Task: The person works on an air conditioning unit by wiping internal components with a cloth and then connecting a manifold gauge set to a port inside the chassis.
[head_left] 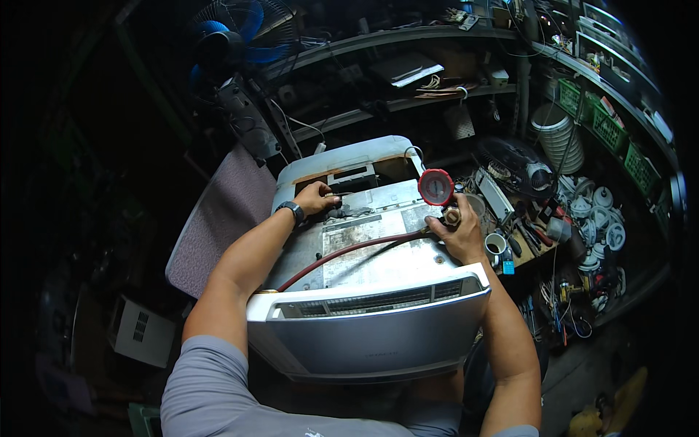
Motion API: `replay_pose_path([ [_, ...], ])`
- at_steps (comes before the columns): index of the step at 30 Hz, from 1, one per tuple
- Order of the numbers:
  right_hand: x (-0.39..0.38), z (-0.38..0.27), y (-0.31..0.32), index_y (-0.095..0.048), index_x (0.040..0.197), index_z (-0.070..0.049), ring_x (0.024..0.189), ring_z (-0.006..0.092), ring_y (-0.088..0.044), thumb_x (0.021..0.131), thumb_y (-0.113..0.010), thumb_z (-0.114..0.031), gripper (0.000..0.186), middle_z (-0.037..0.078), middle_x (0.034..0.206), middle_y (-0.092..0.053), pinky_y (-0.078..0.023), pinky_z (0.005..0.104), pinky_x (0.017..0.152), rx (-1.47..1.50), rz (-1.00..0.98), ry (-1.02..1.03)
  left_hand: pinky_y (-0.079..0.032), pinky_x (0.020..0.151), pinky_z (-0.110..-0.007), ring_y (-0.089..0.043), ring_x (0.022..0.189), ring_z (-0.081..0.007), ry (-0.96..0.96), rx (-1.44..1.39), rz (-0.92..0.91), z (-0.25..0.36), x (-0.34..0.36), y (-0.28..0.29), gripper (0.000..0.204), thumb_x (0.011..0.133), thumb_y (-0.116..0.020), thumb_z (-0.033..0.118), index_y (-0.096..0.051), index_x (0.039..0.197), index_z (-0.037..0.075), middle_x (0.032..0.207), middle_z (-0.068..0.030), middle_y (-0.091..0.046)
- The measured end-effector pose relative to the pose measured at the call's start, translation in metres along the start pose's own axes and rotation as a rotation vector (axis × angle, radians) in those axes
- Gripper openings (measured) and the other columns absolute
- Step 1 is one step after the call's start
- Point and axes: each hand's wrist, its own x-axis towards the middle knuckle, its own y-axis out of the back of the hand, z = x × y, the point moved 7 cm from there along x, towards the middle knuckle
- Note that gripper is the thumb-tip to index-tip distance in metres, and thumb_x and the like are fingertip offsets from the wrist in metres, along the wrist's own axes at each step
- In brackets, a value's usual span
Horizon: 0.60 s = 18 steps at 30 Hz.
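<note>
A window-type air conditioner point(368, 349) stands before me, its pale grille side nearest. My right hand point(461, 229) is closed around the brass valve fitting point(452, 216) of a red-rimmed pressure gauge point(436, 187), over the unit's right side. From that fitting a dark red hose point(342, 251) curves left across the worn metal top point(386, 226). My left hand point(316, 198), with a black watch on its wrist, reaches the far left of the top. Its fingers pinch together beside the opening at the back; what they hold, if anything, is too small to make out.
To the right, a cluttered bench holds a white mug point(495, 244) and hand tools. White plastic parts point(601, 218) pile beyond it, near a black fan point(515, 167). A speckled panel point(222, 211) leans at the left. Shelves point(393, 105) and a blue-bladed fan point(237, 33) stand behind.
</note>
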Motion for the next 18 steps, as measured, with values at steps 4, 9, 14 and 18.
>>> replay_pose_path([
  [4,0.002,-0.003,-0.009,-0.055,0.123,-0.003,0.107,0.0385,-0.066,0.08,-0.086,-0.036,0.063,0.019,0.115,-0.066,-0.052,0.0456,0.092,0.007,-0.005,0.017,-0.052,0.086,-0.036,-0.067,0.095,-0.0228,0.325,-0.13,-0.175,-0.032,-0.003,0.002,0.037,0.094,-0.077,0.033,-0.073,0.109,0.0,0.104,-0.0159,-0.074],
  [9,0.0,-0.002,-0.003,-0.055,0.123,-0.002,0.105,0.0381,-0.067,0.08,-0.086,-0.037,0.063,0.019,0.115,-0.066,-0.053,0.0453,0.091,-0.016,0.012,0.012,-0.051,0.085,-0.039,-0.067,0.093,-0.0234,0.058,0.038,-0.066,-0.006,-0.003,0.0,0.051,0.103,-0.061,0.045,-0.072,0.117,-0.003,0.106,-0.017,-0.074],
  [14,0.002,-0.007,-0.009,-0.055,0.124,-0.002,0.105,0.0377,-0.067,0.08,-0.086,-0.036,0.063,0.019,0.115,-0.066,-0.053,0.0448,0.091,0.018,-0.011,0.01,-0.051,0.085,-0.037,-0.066,0.093,-0.0222,0.195,-0.094,-0.121,-0.025,-0.003,0.005,0.039,0.096,-0.073,0.036,-0.072,0.11,-0.001,0.103,-0.0151,-0.073],
  [18,0.002,0.0,-0.003,-0.056,0.123,-0.002,0.105,0.0375,-0.067,0.08,-0.086,-0.036,0.063,0.02,0.115,-0.066,-0.053,0.0445,0.091,0.021,-0.002,-0.007,-0.05,0.083,-0.038,-0.064,0.09,-0.0213,0.017,0.011,-0.041,-0.001,-0.004,0.001,0.05,0.103,-0.062,0.046,-0.073,0.113,-0.003,0.101,-0.015,-0.073],
])
